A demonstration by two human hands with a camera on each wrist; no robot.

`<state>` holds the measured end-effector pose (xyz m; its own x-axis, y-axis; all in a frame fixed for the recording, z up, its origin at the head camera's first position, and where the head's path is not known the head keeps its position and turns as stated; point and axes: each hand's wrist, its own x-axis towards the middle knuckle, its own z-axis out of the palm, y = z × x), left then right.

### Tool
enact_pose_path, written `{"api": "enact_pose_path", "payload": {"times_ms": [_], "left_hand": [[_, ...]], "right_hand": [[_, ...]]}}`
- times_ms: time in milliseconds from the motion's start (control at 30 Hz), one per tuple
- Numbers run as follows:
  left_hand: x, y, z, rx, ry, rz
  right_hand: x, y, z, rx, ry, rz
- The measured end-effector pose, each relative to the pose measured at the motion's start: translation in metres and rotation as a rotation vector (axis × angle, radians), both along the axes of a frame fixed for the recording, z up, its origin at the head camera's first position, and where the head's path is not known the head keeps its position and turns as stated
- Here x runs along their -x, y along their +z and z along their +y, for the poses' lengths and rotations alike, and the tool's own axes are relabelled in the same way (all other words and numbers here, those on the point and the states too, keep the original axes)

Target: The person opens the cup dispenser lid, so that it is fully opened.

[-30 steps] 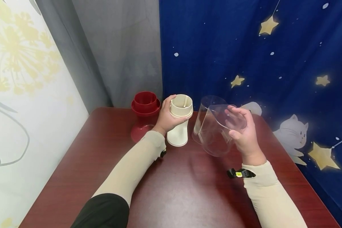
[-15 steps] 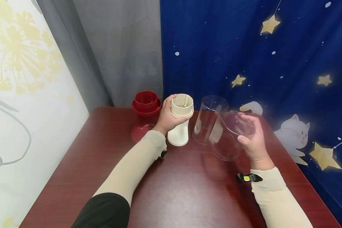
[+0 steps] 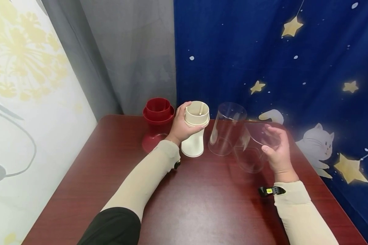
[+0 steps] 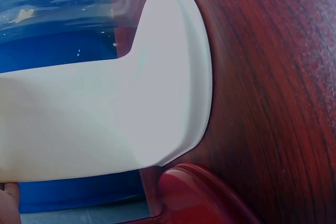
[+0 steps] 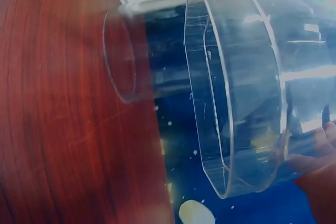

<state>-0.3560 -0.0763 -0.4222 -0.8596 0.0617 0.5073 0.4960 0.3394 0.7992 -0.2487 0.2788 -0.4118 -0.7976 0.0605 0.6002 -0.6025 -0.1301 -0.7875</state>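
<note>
My left hand (image 3: 183,127) grips the upper part of a cream plastic stand (image 3: 192,144), which is upright with a round collared opening at the top. Its wide foot (image 4: 168,77) meets the table in the left wrist view. In my right hand (image 3: 279,151) is a clear plastic canister (image 5: 252,93), held near its upper end, slightly tilted, with its lower rim over the tabletop. Between the hands stands another clear plastic canister (image 3: 225,132). Just left of the cream stand is a red stand (image 3: 157,115) of similar shape, partly hidden by my left hand.
The reddish-brown wooden table (image 3: 202,207) spreads out in front of me. Behind its far edge hang a grey curtain (image 3: 135,51) and a blue curtain (image 3: 233,44) with stars. A pale patterned surface (image 3: 27,102) rises at the left.
My right hand has moved right and slightly toward me with the clear canister, away from the standing one. My left hand keeps its grip on the cream stand.
</note>
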Motion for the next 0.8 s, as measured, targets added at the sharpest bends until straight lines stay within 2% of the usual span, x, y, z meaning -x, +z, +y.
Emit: {"api": "enact_pose_path", "payload": {"times_ms": [200,367,633,800], "left_hand": [[0.0,0.0,0.001,0.004,0.001,0.006],[0.0,0.001,0.002,0.002,0.004,0.008],[0.001,0.0,0.0,0.003,0.002,-0.011],[0.002,-0.001,0.0,0.008,0.001,-0.004]], "right_hand": [[0.005,-0.007,0.009,-0.048,-0.123,-0.067],[0.016,-0.014,0.013,-0.077,-0.219,-0.126],[0.033,-0.023,0.009,-0.031,-0.231,-0.154],[0.043,-0.031,0.009,-0.062,-0.29,-0.215]]}}
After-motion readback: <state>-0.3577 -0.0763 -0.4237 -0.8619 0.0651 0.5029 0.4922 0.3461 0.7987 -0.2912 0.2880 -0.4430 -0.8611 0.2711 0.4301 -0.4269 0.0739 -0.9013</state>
